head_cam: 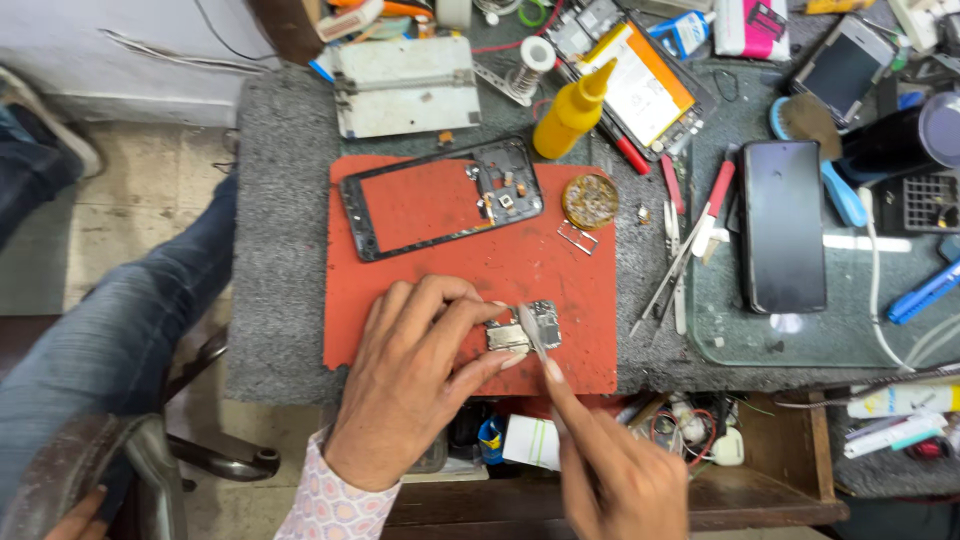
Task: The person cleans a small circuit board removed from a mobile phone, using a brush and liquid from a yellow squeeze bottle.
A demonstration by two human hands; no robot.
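Note:
A small phone circuit board point(530, 327) lies on the red mat point(440, 260) near its front edge. My left hand point(415, 375) presses down on the board's left side with its fingertips. My right hand point(615, 470) grips thin metal tweezers point(531, 332), whose tip touches the top of the board. An empty black phone frame point(440, 197) lies tilted at the mat's far end.
A yellow squeeze bottle point(570, 110), a round tin point(590, 201), a small metal tray point(577, 237), spare tweezers point(675, 265), a dark phone point(782, 225) on a glass plate point(720, 340), an opened phone with an orange battery point(640, 85), a solder spool point(530, 60). A denim-clad leg point(130, 320) at left.

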